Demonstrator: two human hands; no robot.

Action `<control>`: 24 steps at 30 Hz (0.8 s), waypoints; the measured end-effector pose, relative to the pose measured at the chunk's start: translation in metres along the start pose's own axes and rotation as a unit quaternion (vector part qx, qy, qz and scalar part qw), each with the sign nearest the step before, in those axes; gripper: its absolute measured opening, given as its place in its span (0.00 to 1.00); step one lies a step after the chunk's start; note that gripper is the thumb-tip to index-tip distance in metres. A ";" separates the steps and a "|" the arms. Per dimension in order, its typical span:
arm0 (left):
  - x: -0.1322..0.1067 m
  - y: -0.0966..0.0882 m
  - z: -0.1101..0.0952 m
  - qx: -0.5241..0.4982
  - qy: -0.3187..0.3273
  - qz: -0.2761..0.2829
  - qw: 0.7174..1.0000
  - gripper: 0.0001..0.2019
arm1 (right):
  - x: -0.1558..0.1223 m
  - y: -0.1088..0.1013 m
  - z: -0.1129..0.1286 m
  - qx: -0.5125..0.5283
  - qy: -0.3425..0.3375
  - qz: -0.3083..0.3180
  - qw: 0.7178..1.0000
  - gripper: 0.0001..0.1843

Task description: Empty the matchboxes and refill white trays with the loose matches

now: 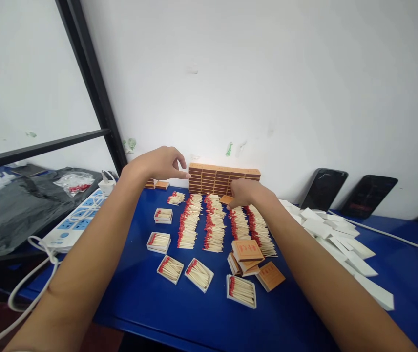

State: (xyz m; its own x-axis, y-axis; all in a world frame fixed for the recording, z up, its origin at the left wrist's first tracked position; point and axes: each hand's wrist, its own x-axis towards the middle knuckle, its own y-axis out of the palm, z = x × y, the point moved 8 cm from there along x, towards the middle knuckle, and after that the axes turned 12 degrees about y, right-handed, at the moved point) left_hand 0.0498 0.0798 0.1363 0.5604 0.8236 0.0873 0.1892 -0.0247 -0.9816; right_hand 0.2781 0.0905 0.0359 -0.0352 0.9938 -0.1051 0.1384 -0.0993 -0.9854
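My left hand [165, 163] is raised at the left end of a wall of stacked matchboxes [212, 180]. Its thumb and fingers are apart with nothing between them, and the thumb tip is at or very near the stack's edge. In front of the stack's right part, my right hand [244, 191] is closed around an orange matchbox [225, 199], which pokes out between thumb and fingers. Long rows of red-tipped matches [215, 225] lie just below the hands. Open trays filled with matches [198, 275] sit nearer the front edge.
Loose orange matchbox sleeves [247, 250] are piled front right. White paper pieces [335, 230] heap at the right, before two phones [324, 188] leaning on the wall. A power strip [77, 220] with white cables lies left, beside a black plastic bag [44, 205] and a dark metal frame [88, 68].
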 end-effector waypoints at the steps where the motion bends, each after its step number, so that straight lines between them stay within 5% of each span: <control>1: 0.000 0.000 0.000 -0.002 -0.002 0.001 1.000 0.32 | 0.000 0.000 0.000 -0.001 0.000 -0.002 1.000 0.18; 10: 0.002 0.002 -0.006 -0.012 0.020 -0.012 1.000 0.28 | -0.017 -0.028 -0.007 0.005 0.024 -0.033 0.999 0.12; 17: 0.019 0.016 -0.038 -0.068 0.153 -0.076 0.983 0.32 | -0.054 -0.070 0.005 0.130 -0.051 -0.064 0.988 0.14; 24: 0.023 0.022 -0.051 -0.131 0.207 -0.088 0.965 0.20 | -0.070 -0.093 0.013 0.194 -0.088 -0.147 0.966 0.15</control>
State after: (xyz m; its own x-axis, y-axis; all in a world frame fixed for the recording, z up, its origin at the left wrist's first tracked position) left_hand 0.1082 0.0691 0.1250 0.7649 0.5322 0.3629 0.4784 -0.0921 -0.8733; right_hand 0.2547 0.0292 0.1337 -0.1882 0.9615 0.2002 -0.2832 0.1421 -0.9485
